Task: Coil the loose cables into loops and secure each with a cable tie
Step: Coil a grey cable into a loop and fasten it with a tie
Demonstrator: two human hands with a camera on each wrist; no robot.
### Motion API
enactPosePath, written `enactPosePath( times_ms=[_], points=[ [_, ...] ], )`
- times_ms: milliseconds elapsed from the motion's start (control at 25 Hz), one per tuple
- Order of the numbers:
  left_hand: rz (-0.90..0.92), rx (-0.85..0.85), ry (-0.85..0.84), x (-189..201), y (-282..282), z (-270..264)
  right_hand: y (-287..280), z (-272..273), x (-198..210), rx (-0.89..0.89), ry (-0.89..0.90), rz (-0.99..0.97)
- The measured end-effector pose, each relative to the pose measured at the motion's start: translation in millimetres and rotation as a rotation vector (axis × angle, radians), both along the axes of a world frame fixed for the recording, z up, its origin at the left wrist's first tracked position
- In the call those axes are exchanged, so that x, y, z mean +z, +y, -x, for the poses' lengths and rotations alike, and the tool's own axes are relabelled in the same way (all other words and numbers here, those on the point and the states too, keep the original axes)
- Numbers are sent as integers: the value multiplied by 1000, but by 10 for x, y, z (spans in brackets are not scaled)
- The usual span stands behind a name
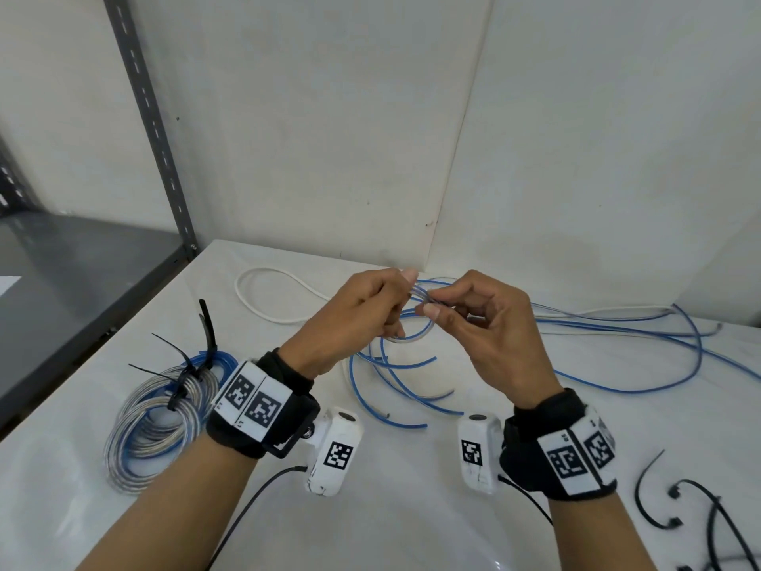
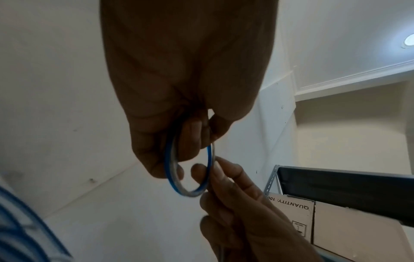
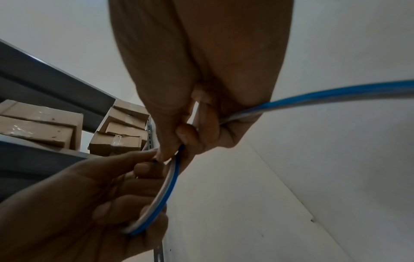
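Coiling step under way above the white table (image 1: pixel 412 508): loose blue-and-clear cable (image 1: pixel 597 323) trails right across it, first small loop (image 2: pixel 188 170) raised mid-air. Left hand (image 1: pixel 350 319) pinches the loop's top; right hand (image 1: pixel 486 323) pinches the strand beside it. Next, likely: feed more slack round, matching loop size. Only head view shows finished tied coils (image 1: pixel 156 410) far left and spare cable ties (image 1: pixel 675 504) right; wrist views show finger grip.

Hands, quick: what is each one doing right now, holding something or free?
Left hand: closed, gripping a small loop of the blue-and-clear cable.
Right hand: closed, pinching the same cable beside the loop.
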State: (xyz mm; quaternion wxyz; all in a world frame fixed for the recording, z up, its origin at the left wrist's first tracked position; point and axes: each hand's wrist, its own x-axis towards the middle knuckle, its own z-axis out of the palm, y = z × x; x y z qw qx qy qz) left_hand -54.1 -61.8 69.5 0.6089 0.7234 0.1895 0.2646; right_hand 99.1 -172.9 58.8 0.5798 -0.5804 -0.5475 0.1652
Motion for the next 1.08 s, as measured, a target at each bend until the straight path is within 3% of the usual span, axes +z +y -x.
enactPosePath(
  times_ms=[160, 360, 480, 640, 800, 880, 960, 1080],
  points=[
    [-201, -88, 41, -4, 72, 109, -56, -62, 33, 34, -1, 59],
    [-188, -45, -73, 6, 74, 94, -37, -13, 59, 12, 64, -14],
    [-60, 12, -200, 12, 74, 69, 22, 111, 35, -22, 141, -98],
    [214, 117, -396, 48, 64, 19, 93, 310, -11, -63, 381, -165],
    [294, 164, -464, 37, -45, -59, 151, 425, -93, -122, 427, -194],
    [396, 149, -411, 65, -30, -65, 150, 323, -92, -144, 340, -220],
    [413, 85, -256, 93, 20, -25, 111, 161, -73, -116, 184, -154],
    [54, 17, 16, 27, 77, 81, 38, 32, -48, -30, 9, 5]
  ],
)
